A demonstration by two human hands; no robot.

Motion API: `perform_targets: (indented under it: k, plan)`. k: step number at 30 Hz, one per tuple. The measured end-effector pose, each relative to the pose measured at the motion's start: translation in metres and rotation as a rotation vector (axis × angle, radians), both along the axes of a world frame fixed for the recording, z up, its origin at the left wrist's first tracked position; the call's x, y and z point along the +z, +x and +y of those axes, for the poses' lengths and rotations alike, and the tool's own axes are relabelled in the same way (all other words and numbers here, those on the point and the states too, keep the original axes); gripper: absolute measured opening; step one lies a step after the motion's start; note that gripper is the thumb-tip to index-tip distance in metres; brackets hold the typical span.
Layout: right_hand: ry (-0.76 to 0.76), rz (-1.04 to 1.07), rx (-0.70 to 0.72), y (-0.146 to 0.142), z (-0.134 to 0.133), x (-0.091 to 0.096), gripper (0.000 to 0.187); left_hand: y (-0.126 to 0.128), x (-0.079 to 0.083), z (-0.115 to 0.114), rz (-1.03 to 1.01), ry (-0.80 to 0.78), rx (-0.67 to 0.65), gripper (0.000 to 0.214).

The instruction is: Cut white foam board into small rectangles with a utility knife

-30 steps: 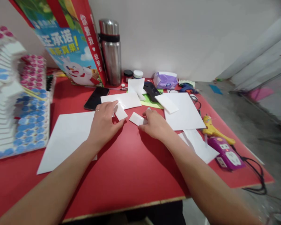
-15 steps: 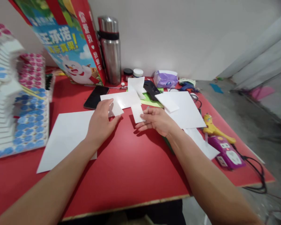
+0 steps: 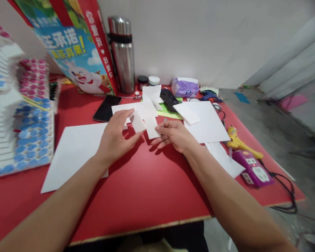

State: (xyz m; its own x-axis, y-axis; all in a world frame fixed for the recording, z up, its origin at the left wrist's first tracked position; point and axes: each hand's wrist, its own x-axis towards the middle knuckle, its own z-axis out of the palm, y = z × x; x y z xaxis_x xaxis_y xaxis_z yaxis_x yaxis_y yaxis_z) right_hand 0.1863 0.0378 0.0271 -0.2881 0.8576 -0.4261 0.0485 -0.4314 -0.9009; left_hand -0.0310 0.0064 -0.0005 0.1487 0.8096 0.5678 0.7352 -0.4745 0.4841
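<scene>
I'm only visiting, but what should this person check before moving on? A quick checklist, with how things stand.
1. Left hand grips a small white piece: ok.
2. Right hand grips another white piece: ok.
3. The two pieces touching: cannot tell, their edges look close.
4. Large white sheet clear of left forearm: not ok, the forearm crosses over it.
5. Steel flask upright: ok.

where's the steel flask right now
In the head view, the steel flask stands at the back left of the red table, between the printed bag and the black-lidded jar.
</scene>
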Motion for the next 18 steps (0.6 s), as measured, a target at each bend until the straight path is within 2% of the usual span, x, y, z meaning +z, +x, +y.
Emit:
perform_targets:
  k: [3,6,9,15,18]
  plan:
    - [0.012,0.004,0.010,-0.003,-0.001,0.001,0.015,0.005,0.004,-0.004,0.005,0.003,-0.123,0.059]
    - [0.028,-0.010,0.020,-0.005,-0.003,0.003,0.017,0.008,0.004,-0.005,0.000,-0.009,-0.172,0.058]
    - [0.042,-0.041,0.007,-0.006,-0.002,0.004,0.016,0.005,0.001,-0.003,-0.003,-0.019,-0.145,0.059]
    - [0.078,-0.066,-0.109,-0.003,0.002,0.003,0.020,-0.007,-0.005,0.004,0.108,-0.069,-0.012,0.056]
    - [0.071,-0.062,-0.113,-0.003,0.003,0.003,0.021,-0.010,-0.008,0.006,0.092,-0.092,0.016,0.057]
